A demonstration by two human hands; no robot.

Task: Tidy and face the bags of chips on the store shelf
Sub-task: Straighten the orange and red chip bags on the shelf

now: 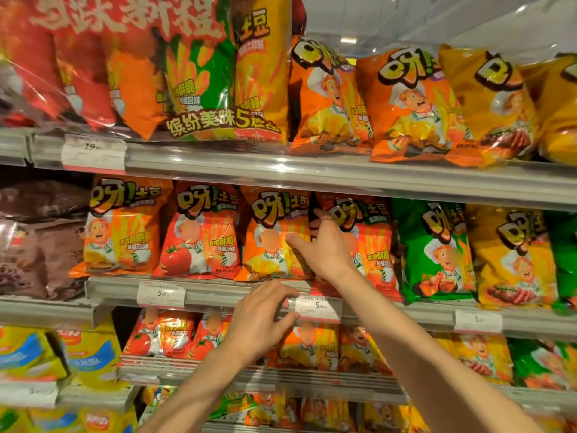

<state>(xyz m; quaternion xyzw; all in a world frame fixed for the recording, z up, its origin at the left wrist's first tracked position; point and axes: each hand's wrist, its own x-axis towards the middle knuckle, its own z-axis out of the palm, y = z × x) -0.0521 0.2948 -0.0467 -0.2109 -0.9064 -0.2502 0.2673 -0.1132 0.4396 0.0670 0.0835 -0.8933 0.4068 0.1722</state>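
Chip bags stand in a row on the middle shelf (218,290). My right hand (324,245) reaches between an orange bag (271,245) and a red bag (371,245), thumb across the orange bag's right edge and fingers tucked behind it. My left hand (259,320) hovers at the shelf's front rail just below the orange bag, fingers spread near a price tag (318,307), holding nothing. Further left stand a red tomato bag (199,232) and another orange bag (125,229). To the right are a green bag (437,251) and a yellow bag (512,260).
The upper shelf (312,171) carries a large multipack (199,73) and orange and yellow bags. Brown bags (40,239) fill the middle shelf's left end. Lower shelves hold more red, orange, yellow and green bags. Price tags line each rail.
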